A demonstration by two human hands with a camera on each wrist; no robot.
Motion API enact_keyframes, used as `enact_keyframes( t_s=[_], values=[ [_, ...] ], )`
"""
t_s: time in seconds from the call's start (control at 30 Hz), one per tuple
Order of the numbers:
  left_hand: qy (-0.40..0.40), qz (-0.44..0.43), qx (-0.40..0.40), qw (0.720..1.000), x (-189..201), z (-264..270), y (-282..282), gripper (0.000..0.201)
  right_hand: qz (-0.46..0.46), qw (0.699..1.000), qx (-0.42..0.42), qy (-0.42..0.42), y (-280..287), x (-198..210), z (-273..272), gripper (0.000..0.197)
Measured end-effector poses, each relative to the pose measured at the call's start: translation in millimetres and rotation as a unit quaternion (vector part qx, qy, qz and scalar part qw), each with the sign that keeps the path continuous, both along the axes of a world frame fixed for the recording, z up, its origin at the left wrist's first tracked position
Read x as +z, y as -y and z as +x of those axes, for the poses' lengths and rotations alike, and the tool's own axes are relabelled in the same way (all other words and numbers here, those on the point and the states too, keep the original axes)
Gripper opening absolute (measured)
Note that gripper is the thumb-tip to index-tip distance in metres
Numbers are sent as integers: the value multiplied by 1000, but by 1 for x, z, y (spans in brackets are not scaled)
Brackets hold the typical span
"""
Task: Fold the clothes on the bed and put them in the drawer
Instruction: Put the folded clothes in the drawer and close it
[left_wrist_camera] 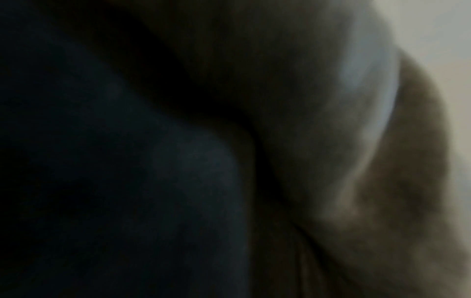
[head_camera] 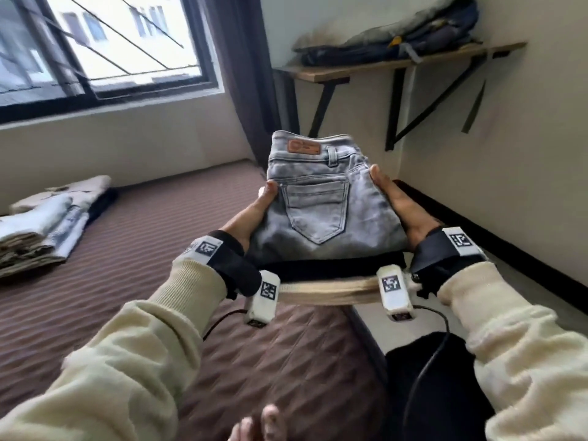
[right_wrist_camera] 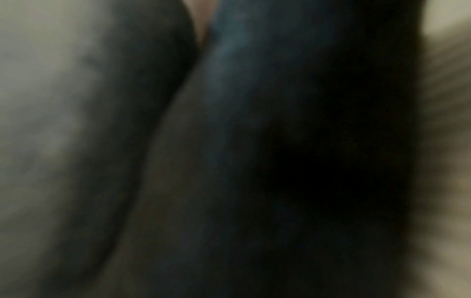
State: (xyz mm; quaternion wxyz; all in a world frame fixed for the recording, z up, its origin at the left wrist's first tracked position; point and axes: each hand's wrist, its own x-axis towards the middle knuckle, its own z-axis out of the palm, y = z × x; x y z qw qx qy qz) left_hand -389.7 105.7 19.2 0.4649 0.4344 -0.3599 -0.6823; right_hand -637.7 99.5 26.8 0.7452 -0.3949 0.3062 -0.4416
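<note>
In the head view I carry a stack of folded clothes above the bed: light grey jeans (head_camera: 318,205) on top, a black garment (head_camera: 334,268) under them and a beige one (head_camera: 331,292) at the bottom. My left hand (head_camera: 251,214) grips the stack's left side with the thumb on the jeans. My right hand (head_camera: 397,205) grips the right side the same way. The fingers under the stack are hidden. Both wrist views are dark and blurred, filled with cloth pressed close.
A second pile of folded clothes (head_camera: 47,224) lies on the brown quilted bed (head_camera: 143,249) at the left. A wall shelf (head_camera: 397,63) with a backpack (head_camera: 397,36) hangs ahead on the right. A window is at the upper left. No drawer is in view.
</note>
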Motion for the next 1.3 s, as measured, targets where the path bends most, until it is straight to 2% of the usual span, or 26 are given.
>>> enact_keyframes(
  t_s=[0.17, 0.23, 0.37, 0.53, 0.67, 0.73, 0.83, 0.93, 1.03, 1.17, 1.2, 1.3],
  values=[
    [-4, 40, -33, 999, -47, -49, 103, 69, 56, 996, -67, -13, 79, -39, -45, 53],
    [9, 57, -40, 998, -61, -67, 139, 74, 69, 991, -105, -42, 109, -56, -62, 55],
    [75, 94, -47, 992, -88, -94, 211, 97, 78, 965, -192, -159, 161, -88, -99, 78],
    [70, 128, -92, 985, -100, -144, 271, 101, 115, 961, -229, -102, 189, -102, -143, 77],
    [70, 151, -152, 974, -86, -210, 292, 99, 147, 936, -304, -95, 185, -96, -202, 74],
    [77, 163, -185, 966, -65, -248, 291, 99, 163, 921, -343, -85, 170, -72, -231, 72],
    [92, 169, -225, 955, -19, -303, 286, 97, 171, 898, -397, -85, 143, -14, -272, 69],
    [109, 167, -274, 941, 41, -366, 279, 96, 161, 858, -481, -82, 116, 48, -315, 60],
    [109, 166, -335, 921, 96, -432, 262, 78, 179, 808, -547, -126, 84, 98, -358, 76],
    [116, 187, -431, 875, 159, -511, 223, 75, 184, 744, -632, -117, 15, 165, -404, 100],
    [117, 182, -454, 864, 172, -529, 214, 76, 185, 732, -647, -103, -4, 180, -411, 96],
    [127, 144, -529, 826, 202, -585, 181, 83, 150, 686, -712, -11, -61, 210, -421, 55]
  ],
)
